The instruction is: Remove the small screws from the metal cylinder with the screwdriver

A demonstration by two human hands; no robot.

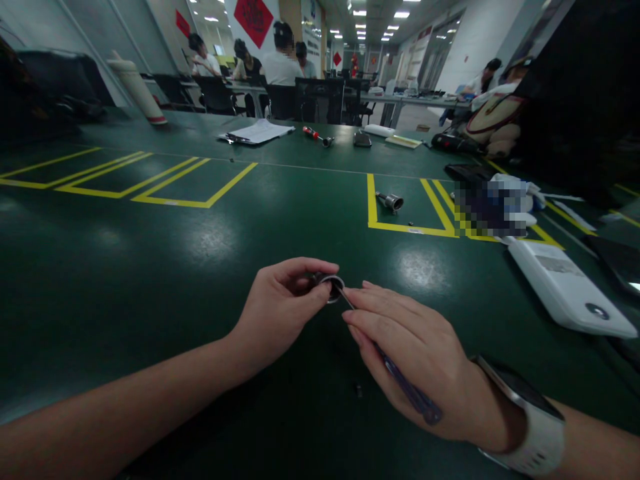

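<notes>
Worked at a wide green desk point(280, 233), taking twelve o'clock as straight ahead from the hands. At one o'clock, saw a box of yellow tape point(372, 207) laid flat, with a loose cup point(393, 201) of metal inside its lines. Nearer in, had both hands just beside each other: the left hand point(275, 303) pinched on a metal cup point(335, 277) between thumb and fingertips, the right hand point(415, 347) clamped on a screwdriver point(410, 392), handle under the palm. Noted a pale drink bottle point(137, 90) far off between ten and eleven o'clock, but could not see into it.

Held the screwdriver with its long axis running from about five o'clock at the handle to about eleven at the tip, into the mouth of the metal cup. Judged that line of shaft into mouth the key to the next move. Found the metal cup at ten o'clock from the right palm, nearer to the left hand and within its grasp, mouth toward four o'clock, back part hidden by fingers. Could not tell of any contact with the inner wall. Noted the loose cup lying on its side, mouth toward three o'clock, contents unclear. Last, spotted a small dark bit point(357, 390) at six o'clock from the metal cup, and a tinier speck point(411, 223) just inside the near tape line.
</notes>
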